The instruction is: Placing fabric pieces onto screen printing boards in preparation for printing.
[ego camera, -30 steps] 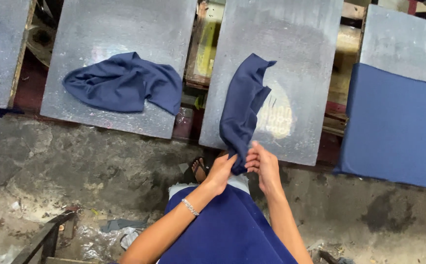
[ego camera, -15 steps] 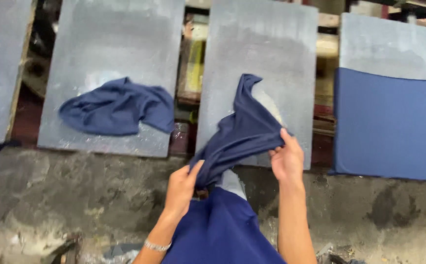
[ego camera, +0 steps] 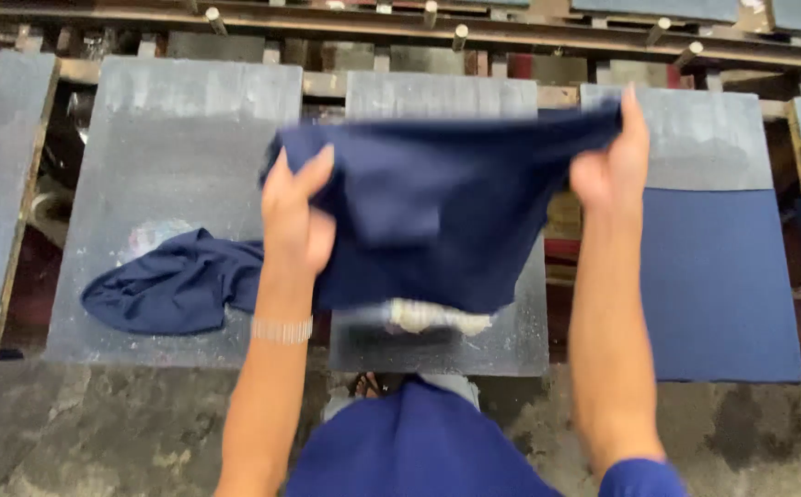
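A: Hands? B: Left hand [ego camera: 297, 213] and right hand [ego camera: 614, 158] each pinch an edge of the navy garment [ego camera: 437, 213], apparently a shirt, blurred; stretched above the middle grey pallet [ego camera: 520, 342].
A: Beyond? B: Crumpled navy cloth [ego camera: 172, 287] on left pallet [ego camera: 189, 120]; flat navy piece [ego camera: 718, 281] right.

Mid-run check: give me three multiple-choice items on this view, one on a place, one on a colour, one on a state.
1. Where does the crumpled cloth lie?
A. On the grey board left of the hands
B. On the floor
C. On the far right board

2. What colour is the cloth that is held up?
A. White
B. Navy blue
C. Red

3. How is the held cloth?
A. Folded flat on a board
B. Stretched in the air between both hands
C. Dangling from one hand

Answers: 1 A, it rests on the left board. 2 B, dark blue throughout. 3 B, the left hand and the right hand each grip an edge above the middle board.
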